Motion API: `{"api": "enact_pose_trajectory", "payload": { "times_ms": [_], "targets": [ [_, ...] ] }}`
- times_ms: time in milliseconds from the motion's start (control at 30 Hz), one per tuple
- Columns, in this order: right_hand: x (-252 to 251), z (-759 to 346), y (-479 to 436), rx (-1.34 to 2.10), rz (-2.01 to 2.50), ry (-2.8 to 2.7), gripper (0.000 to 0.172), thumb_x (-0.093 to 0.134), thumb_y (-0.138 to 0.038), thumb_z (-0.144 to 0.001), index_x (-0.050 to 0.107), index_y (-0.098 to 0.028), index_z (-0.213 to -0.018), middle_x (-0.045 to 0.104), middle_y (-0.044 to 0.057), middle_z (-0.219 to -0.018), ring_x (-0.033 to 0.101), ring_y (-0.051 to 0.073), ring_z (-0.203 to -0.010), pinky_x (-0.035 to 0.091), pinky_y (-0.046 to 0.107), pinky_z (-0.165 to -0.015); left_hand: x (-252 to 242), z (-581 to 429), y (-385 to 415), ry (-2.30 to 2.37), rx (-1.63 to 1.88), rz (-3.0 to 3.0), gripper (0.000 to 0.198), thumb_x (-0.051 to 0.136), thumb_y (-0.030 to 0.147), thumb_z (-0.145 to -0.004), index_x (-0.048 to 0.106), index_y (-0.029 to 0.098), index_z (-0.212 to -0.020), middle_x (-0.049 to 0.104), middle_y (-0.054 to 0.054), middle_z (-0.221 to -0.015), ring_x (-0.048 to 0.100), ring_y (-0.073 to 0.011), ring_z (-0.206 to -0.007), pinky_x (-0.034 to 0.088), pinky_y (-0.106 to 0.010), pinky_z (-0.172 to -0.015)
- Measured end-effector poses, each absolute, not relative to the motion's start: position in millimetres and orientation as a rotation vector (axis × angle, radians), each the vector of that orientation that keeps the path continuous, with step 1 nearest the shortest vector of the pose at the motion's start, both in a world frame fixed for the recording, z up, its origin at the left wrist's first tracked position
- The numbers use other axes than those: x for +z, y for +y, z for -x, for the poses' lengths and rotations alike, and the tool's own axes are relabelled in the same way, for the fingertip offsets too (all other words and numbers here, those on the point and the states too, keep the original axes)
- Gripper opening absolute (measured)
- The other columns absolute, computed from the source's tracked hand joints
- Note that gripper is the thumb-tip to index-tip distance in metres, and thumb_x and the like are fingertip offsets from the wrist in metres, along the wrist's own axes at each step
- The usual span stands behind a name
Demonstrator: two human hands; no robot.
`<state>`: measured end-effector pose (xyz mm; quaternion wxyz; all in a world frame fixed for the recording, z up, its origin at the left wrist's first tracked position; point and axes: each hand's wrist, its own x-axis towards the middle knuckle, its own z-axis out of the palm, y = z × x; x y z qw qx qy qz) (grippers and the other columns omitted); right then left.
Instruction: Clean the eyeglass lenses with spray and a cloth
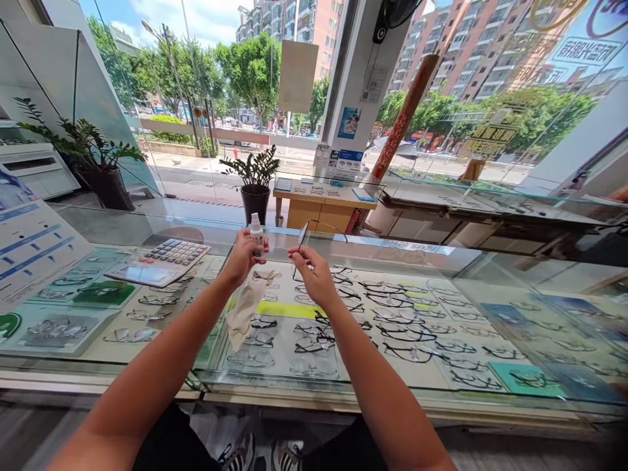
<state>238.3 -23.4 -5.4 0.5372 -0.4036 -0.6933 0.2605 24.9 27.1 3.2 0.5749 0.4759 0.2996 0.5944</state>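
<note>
My left hand (243, 256) is wrapped round a small white spray bottle (256, 235), held upright above the glass counter (216, 373). To its right, my right hand (314, 271) pinches a pair of thin-framed eyeglasses (303, 233) by the frame, with one temple reaching out to the right. A short gap lies between bottle and eyeglasses. Below my left hand, a crumpled beige cloth (244, 317) rests on the counter top. Under the glass lie many pairs of eyeglasses in rows, partly hidden by my forearms.
A calculator (179, 254) lies on the counter at the left, near a printed display board (42, 242). Beyond the counter stand a potted plant (255, 196) and a wooden display cabinet (314, 212). A second potted plant (105, 183) is at the far left, before tall windows.
</note>
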Motion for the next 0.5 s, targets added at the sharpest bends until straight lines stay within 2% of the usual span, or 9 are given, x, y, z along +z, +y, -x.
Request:
{"api": "enact_pose_trajectory", "payload": {
  "times_ms": [133, 267, 400, 500],
  "targets": [
    [-7.6, -237.3, -22.4, 0.738, 0.932, -1.618, 0.044, 0.056, -0.063, -0.109, 0.077, -0.024, -0.112, 0.083, 0.009, -0.112, 0.075, 0.027, -0.108, 0.056, 0.041, -0.095, 7.7, -27.2, 20.2, 0.671, 1.286, -1.058, 0.058, 0.088, 0.051, -0.076, 0.062, 0.023, -0.12, 0.064, 0.0, -0.094, 0.062, -0.016, -0.081, 0.051, -0.023, -0.055],
    [-9.4, -237.4, -20.2, 0.821, 0.888, -1.6, 0.049, 0.055, -0.069, -0.107, 0.075, -0.024, -0.107, 0.081, 0.008, -0.107, 0.072, 0.024, -0.099, 0.057, 0.041, -0.094, 2.7, -27.4, 20.4, 0.682, 1.237, -1.16, 0.065, 0.098, 0.059, -0.071, 0.067, 0.022, -0.114, 0.073, -0.007, -0.11, 0.07, -0.0224, -0.098, 0.061, -0.031, -0.067],
    [-9.2, -236.2, -18.6, 0.915, 0.844, -1.61, 0.052, 0.057, -0.073, -0.105, 0.074, -0.024, -0.105, 0.081, 0.008, -0.105, 0.071, 0.023, -0.096, 0.059, 0.04, -0.092, -2.6, -29.4, 20.4, 0.775, 1.239, -1.22, 0.07, 0.1, 0.069, -0.062, 0.069, 0.021, -0.103, 0.067, 0.0, -0.088, 0.064, -0.0169, -0.082, 0.06, -0.029, -0.071],
    [-9.9, -233.9, -18.7, 0.953, 0.839, -1.616, 0.054, 0.057, -0.076, -0.104, 0.074, -0.024, -0.106, 0.082, 0.007, -0.103, 0.072, 0.023, -0.095, 0.059, 0.04, -0.09, -5.7, -32.5, 21.2, 0.793, 1.225, -1.136, 0.078, 0.085, 0.091, -0.063, 0.069, 0.02, -0.091, 0.062, -0.001, -0.081, 0.061, -0.0164, -0.075, 0.058, -0.031, -0.073]
  ]
}}
